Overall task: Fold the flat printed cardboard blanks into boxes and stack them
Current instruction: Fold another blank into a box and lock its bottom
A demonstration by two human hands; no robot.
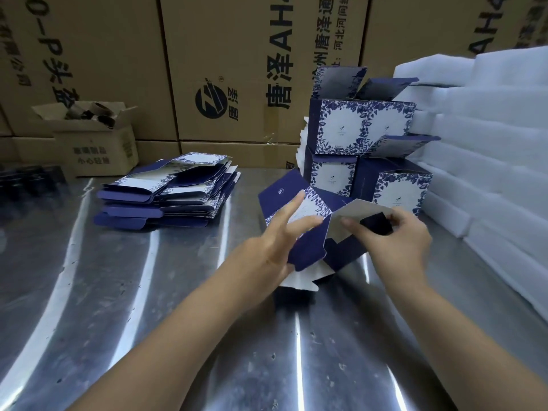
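Observation:
A half-folded navy and white floral box (308,247) stands on the steel table (148,292) in front of me. My left hand (275,241) supports its left side, fingers straight along the printed panel and thumb under the navy flap. My right hand (394,241) pinches a grey-backed flap at the box's right. A pile of flat printed blanks (169,191) lies to the left. Several folded boxes (361,143) are stacked behind, some with their top flaps open.
White foam sheets (489,149) are piled along the right side. Big brown cartons (225,69) wall off the back. A small open carton (98,143) with dark parts sits at the back left.

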